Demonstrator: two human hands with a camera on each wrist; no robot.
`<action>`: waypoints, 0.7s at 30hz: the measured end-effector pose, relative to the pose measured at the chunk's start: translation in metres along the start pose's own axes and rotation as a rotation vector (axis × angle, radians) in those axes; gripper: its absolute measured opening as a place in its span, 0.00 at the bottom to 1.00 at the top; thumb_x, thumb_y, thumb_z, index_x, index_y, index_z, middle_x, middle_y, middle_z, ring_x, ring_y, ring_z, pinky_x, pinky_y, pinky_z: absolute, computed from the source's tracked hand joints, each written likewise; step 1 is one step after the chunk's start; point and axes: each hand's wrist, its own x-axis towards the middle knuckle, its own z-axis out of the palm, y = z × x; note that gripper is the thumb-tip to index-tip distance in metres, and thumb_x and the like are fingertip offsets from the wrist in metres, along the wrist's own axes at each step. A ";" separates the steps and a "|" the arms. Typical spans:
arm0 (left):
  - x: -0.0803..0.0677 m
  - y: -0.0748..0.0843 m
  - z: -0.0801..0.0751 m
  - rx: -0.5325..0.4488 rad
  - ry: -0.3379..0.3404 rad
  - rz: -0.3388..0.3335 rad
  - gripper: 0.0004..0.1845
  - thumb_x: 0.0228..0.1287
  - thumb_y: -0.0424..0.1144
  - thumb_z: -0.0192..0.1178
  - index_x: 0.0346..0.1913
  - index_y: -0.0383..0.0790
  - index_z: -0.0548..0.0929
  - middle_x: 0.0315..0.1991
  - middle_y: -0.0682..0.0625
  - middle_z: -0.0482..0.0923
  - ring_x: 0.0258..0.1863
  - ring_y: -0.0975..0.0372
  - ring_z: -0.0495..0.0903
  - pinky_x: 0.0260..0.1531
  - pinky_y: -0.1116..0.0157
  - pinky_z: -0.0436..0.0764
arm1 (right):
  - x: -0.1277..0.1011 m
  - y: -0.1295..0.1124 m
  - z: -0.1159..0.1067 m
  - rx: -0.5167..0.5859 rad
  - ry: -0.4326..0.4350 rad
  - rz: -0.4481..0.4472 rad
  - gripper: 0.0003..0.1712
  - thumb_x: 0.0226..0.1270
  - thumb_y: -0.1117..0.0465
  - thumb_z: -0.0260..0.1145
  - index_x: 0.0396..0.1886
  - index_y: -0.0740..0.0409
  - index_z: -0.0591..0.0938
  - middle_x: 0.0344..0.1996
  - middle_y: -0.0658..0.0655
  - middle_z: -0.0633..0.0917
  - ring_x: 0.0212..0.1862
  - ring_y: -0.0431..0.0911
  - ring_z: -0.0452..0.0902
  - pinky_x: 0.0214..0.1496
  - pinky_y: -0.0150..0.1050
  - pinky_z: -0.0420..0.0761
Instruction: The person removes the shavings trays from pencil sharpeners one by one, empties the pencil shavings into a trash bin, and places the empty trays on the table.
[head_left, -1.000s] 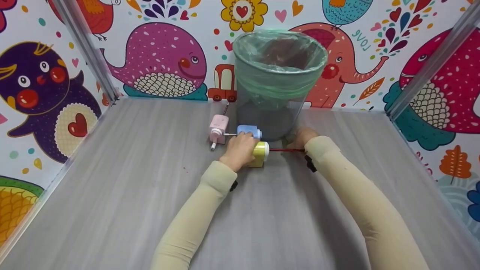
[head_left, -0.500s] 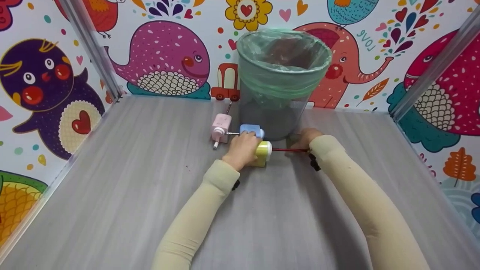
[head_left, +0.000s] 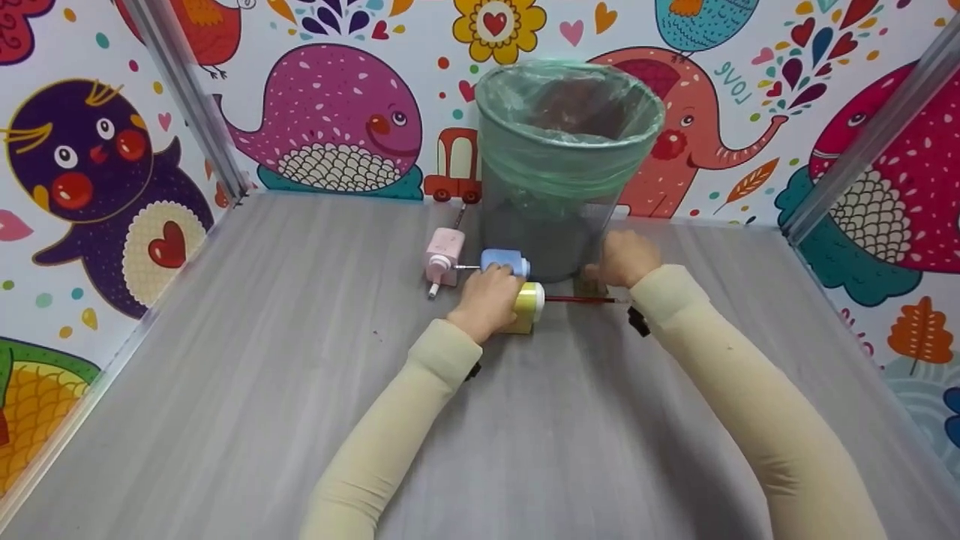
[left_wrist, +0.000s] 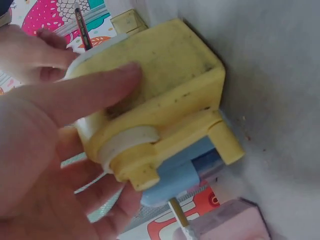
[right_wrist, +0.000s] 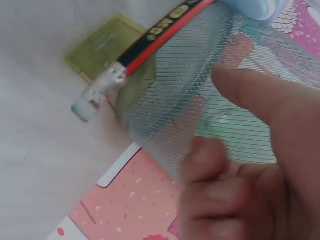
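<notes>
While the left hand (head_left: 491, 296) keeps its grip curled round the boxy yellow plastic pencil sharpener (head_left: 527, 308) mid-bench, the right hand (head_left: 624, 257) has released the red-and-black pencil (head_left: 585, 299), fingers relaxed, beside the mesh bin (head_left: 566, 165).

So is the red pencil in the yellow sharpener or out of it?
In: the red pencil runs into the yellow sharpener, which the left hand holds.

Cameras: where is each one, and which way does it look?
Head: worn on the head, looks forward and down at the bin; both sleeved arms show.
Left wrist: looks along the left hand holding the yellow sharpener.
Right wrist: looks past the right hand at the bin's mesh.
Shared: the red pencil shows in all three.
</notes>
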 end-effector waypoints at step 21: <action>0.017 -0.042 -0.031 -0.329 0.004 -0.075 0.31 0.69 0.59 0.59 0.66 0.41 0.78 0.65 0.43 0.75 0.65 0.51 0.71 0.70 0.51 0.69 | -0.013 -0.020 0.011 0.156 0.163 -0.299 0.17 0.64 0.52 0.70 0.36 0.63 0.84 0.28 0.60 0.87 0.28 0.49 0.81 0.37 0.47 0.85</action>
